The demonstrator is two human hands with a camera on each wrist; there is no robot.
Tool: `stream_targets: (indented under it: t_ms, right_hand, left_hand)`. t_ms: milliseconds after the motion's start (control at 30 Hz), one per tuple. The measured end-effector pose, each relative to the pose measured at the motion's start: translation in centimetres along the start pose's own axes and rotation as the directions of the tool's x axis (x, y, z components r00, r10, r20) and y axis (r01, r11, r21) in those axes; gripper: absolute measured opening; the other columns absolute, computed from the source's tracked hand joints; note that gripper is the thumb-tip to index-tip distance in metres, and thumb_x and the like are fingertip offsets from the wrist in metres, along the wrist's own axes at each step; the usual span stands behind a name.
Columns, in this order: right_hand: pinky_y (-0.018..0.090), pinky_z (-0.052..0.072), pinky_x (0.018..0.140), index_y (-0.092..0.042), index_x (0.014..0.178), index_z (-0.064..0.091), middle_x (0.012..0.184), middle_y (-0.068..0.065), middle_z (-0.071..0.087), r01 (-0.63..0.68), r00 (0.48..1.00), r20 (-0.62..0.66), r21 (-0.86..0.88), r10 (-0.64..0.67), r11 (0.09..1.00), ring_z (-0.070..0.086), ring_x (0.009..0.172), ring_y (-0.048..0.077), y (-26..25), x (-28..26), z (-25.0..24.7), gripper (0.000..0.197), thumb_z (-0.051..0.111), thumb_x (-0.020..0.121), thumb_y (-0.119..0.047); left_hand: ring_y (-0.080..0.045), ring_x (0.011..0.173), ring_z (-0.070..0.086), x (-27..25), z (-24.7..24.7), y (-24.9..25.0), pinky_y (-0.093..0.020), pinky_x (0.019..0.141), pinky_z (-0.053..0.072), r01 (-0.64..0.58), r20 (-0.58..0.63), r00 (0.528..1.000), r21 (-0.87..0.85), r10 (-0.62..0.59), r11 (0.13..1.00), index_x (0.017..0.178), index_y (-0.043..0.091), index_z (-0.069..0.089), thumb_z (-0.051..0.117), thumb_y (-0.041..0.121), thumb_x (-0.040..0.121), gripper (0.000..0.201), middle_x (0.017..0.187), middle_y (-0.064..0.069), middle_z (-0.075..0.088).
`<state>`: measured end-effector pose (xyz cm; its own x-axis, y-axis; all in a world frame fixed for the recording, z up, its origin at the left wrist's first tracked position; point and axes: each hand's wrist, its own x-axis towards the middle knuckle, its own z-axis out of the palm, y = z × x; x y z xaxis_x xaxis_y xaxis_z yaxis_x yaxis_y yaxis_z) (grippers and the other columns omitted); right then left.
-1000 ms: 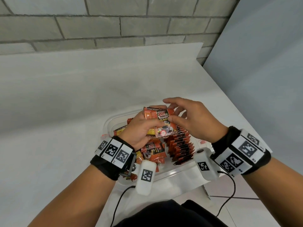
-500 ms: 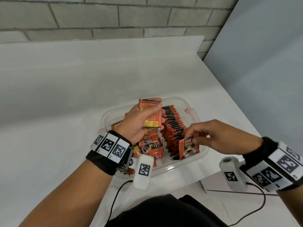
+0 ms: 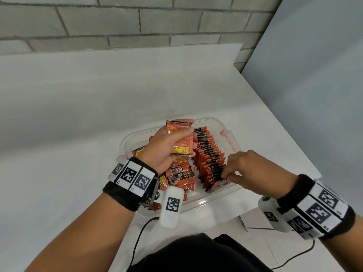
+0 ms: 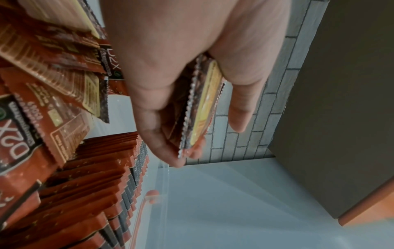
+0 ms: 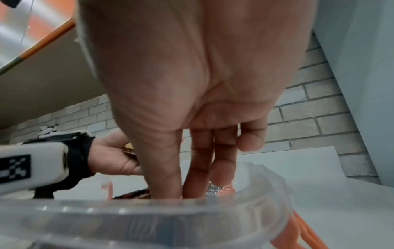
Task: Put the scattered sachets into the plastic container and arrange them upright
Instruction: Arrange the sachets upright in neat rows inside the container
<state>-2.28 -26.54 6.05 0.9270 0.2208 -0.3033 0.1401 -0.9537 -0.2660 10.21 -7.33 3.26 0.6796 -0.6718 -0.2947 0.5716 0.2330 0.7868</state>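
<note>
A clear plastic container (image 3: 198,203) sits on the white table. Inside it on the right, a row of upright orange-and-black sachets (image 3: 208,156) runs from far to near. Loose sachets (image 3: 180,173) lie piled in its left half. My left hand (image 3: 189,134) hovers over the pile and grips a small stack of sachets (image 3: 180,146) between thumb and fingers (image 4: 238,118). My right hand (image 3: 228,176) reaches into the container's near right corner and pinches one sachet (image 3: 221,182) at the near end of the row. That sachet's crimped top (image 5: 219,187) shows behind the rim (image 5: 149,212).
An orange latch (image 3: 227,138) sits on the container's far right rim. The table edge (image 3: 294,146) runs diagonally on the right beside a grey panel (image 3: 314,75). A brick wall (image 3: 137,22) is behind. A black cable (image 3: 137,240) hangs at the near edge.
My right hand took one sachet off the stack in my left hand, carried it right and down, and now has it at the near end of the upright row. The left hand barely moved.
</note>
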Motion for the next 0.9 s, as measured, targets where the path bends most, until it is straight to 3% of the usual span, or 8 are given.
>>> stream_targets:
  t_ms: [67, 233, 567, 700, 900]
  right_hand:
    - [0.018, 0.035, 0.076, -0.025, 0.093, 0.07, 0.087, -0.017, 0.062, -0.028, 0.999, 0.026, -0.026, 0.029, 0.999, 0.053, 0.077, 0.002, -0.2, 0.2, -0.1, 0.01, 0.062, 0.088, -0.019]
    - [0.017, 0.031, 0.073, -0.025, 0.088, 0.066, 0.088, -0.013, 0.065, -0.028, 0.995, 0.096, -0.083, 0.036, 0.996, 0.053, 0.076, 0.004, -0.3, 0.9, 0.2, 0.01, 0.058, 0.091, -0.02]
    - [0.02, 0.033, 0.075, -0.027, 0.091, 0.068, 0.091, -0.012, 0.066, -0.051, 0.982, 0.173, -0.172, 0.081, 0.984, 0.058, 0.083, 0.008, -0.5, 1.8, 0.1, 0.012, 0.059, 0.088, -0.019]
    - [0.023, 0.04, 0.083, -0.027, 0.091, 0.067, 0.091, -0.013, 0.066, -0.05, 0.979, 0.183, -0.195, 0.086, 0.979, 0.059, 0.083, 0.008, -0.8, 1.9, -0.1, 0.011, 0.059, 0.088, -0.02]
    - [0.019, 0.044, 0.072, -0.023, 0.09, 0.068, 0.089, -0.009, 0.066, -0.103, 0.971, 0.201, -0.126, 0.127, 0.987, 0.06, 0.081, 0.01, -0.7, 1.8, -0.6, 0.007, 0.064, 0.085, -0.019]
  left_hand:
    - [-0.021, 0.069, 0.066, 0.0, 0.0, 0.0, -0.035, 0.064, 0.056, 0.001, -0.001, 1.0, 0.002, -0.001, 1.0, 0.113, 0.014, 0.063, 0.067, 0.02, 0.073, 0.041, 0.09, -0.012, 0.067]
    - [-0.021, 0.069, 0.066, 0.0, 0.0, 0.0, -0.035, 0.064, 0.056, 0.004, -0.002, 1.0, 0.014, -0.004, 1.0, 0.113, 0.015, 0.062, 0.068, 0.021, 0.072, 0.042, 0.088, -0.011, 0.068]
    - [-0.021, 0.069, 0.065, -0.1, 0.0, 0.1, -0.034, 0.063, 0.056, 0.008, 0.001, 1.0, 0.019, -0.008, 1.0, 0.115, 0.014, 0.062, 0.068, 0.02, 0.072, 0.043, 0.09, -0.012, 0.066]
    - [-0.021, 0.068, 0.066, -0.1, 0.0, 0.1, -0.034, 0.063, 0.056, 0.012, 0.005, 1.0, 0.026, -0.012, 1.0, 0.114, 0.014, 0.063, 0.067, 0.02, 0.073, 0.041, 0.09, -0.012, 0.067]
    - [-0.021, 0.068, 0.066, 0.0, -0.1, 0.1, -0.035, 0.063, 0.056, 0.021, 0.003, 1.0, 0.027, -0.021, 0.999, 0.111, 0.015, 0.063, 0.068, 0.019, 0.074, 0.038, 0.09, -0.013, 0.067]
